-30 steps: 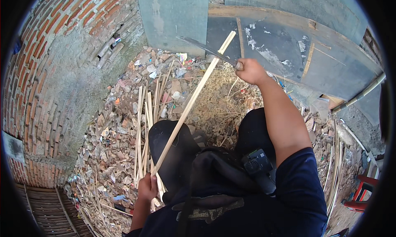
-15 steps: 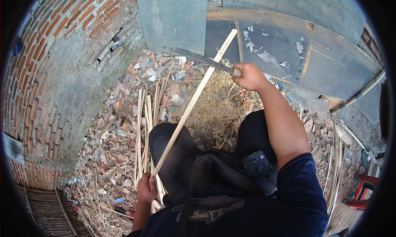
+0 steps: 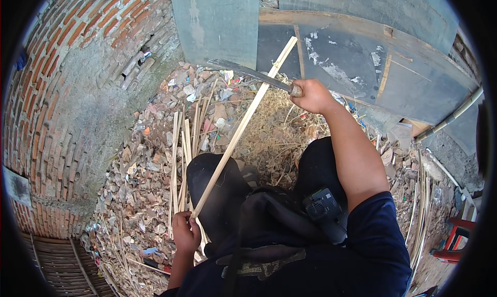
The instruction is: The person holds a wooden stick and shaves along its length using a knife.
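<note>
A long pale strip of split bamboo or wood (image 3: pixel 240 131) slants from my lap up toward the dark panels. At its near end my left hand (image 3: pixel 186 234) pinches it between thumb and fingers, beside my left knee. The fist of my right hand (image 3: pixel 315 96) is closed around the short handle of a machete (image 3: pixel 238 69). Its dark blade points left and crosses the strip near the far end, seemingly touching it. Small curled shavings cling to the strip just beyond the blade.
More pale strips (image 3: pixel 175 167) lie left of my knee on rubble and litter (image 3: pixel 140 183). Shavings (image 3: pixel 269 121) are heaped between my knees. A brick wall (image 3: pixel 57 90) stands left, panels (image 3: pixel 336 59) ahead. Long thin strips (image 3: pixel 422 209) and a red object (image 3: pixel 453 240) lie right.
My left hand has shifted slightly up at the strip's near end, its fingers a little more raised. The machete, my right hand and the strip look nearly unmoved.
</note>
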Demonstrator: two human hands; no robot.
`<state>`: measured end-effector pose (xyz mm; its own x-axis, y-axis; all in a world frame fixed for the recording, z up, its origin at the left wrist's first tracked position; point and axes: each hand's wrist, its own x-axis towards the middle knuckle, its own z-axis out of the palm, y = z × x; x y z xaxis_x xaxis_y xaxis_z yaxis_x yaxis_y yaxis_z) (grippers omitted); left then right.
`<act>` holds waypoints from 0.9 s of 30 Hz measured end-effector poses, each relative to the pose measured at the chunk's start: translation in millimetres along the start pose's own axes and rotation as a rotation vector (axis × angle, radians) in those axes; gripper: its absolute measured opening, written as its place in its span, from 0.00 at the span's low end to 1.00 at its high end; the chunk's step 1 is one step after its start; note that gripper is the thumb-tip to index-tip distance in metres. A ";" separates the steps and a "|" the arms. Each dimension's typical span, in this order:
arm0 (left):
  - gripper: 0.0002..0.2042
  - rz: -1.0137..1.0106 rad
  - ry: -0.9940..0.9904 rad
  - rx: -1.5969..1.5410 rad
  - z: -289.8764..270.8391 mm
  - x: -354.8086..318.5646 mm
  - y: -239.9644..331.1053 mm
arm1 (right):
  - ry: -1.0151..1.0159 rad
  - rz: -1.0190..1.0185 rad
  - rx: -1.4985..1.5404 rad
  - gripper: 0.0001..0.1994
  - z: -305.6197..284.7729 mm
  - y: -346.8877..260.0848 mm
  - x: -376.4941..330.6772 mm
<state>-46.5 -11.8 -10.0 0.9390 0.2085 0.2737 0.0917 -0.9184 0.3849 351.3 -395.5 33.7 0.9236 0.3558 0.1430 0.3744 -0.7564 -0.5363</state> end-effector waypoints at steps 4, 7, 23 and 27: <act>0.10 -0.039 -0.008 -0.036 -1.8 7.8 14.4 | -0.049 0.018 0.008 0.23 -5.5 -4.0 -1.5; 0.10 -0.065 -0.032 -0.068 0.8 8.8 11.9 | -0.075 0.020 -0.006 0.22 -5.4 -4.1 -0.6; 0.18 -0.241 -0.012 -0.075 4.8 -30.5 -1.9 | -0.295 -0.236 -0.275 0.18 -12.3 -58.9 -11.4; 0.15 -0.206 0.014 -0.012 14.2 -33.4 -8.2 | -0.142 -0.006 -0.153 0.18 -9.8 -13.1 3.3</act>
<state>-73.9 -16.0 -34.9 0.8961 0.3961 0.2003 0.2772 -0.8519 0.4444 350.3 -389.8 49.4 0.9045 0.4259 0.0212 0.3978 -0.8248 -0.4019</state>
